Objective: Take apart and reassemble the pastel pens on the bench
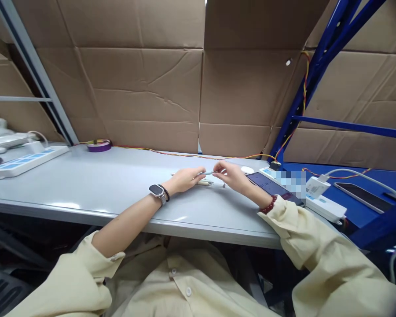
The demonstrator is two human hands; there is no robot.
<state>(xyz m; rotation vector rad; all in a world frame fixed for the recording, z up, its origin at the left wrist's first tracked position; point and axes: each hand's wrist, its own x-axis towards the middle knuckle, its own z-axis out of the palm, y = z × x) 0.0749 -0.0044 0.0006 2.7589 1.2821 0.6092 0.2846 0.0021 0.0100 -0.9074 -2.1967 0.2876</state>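
My left hand (185,179) is closed around a slim light-blue pen (208,173), held roughly level just above the table. The fingers of my right hand (230,174) pinch the pen's right end, where a thin dark tip shows. Below the pen, several slim pens or refills (204,182) lie on the table, partly hidden by my left hand. A small grey cone-shaped piece (223,186) rests on the table under my right hand; it looks like a pen tip.
Right of my hands are a phone (267,185), a white power strip (326,208) with a charger (317,186), and another phone (363,197). A purple tape roll (99,145) sits at the back left. Another power strip (28,163) lies far left. Cardboard (135,79) walls the back.
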